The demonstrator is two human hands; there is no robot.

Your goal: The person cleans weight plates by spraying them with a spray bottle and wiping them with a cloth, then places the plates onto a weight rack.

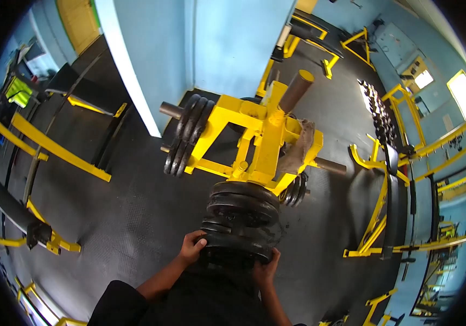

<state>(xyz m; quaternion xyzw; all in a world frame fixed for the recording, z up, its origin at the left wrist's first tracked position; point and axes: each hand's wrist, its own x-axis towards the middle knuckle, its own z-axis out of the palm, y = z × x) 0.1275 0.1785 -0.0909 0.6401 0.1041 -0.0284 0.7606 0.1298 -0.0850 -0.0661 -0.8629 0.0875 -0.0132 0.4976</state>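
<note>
The left hand (191, 247) and the right hand (266, 268) grip opposite edges of a round black metal weight plate (237, 245), held level in front of the dark-clothed torso, the left thumb lying on its upper face. Just beyond the hands, more round black plates (243, 202) sit stacked against the near end of a yellow-painted metal weight rack (268, 144). Farther ahead and to the left, black plates (188, 133) hang on the rack's side peg; a brown cloth (298, 149) drapes over its right side. Black textured rubber flooring (124, 217) spreads around both hands.
</note>
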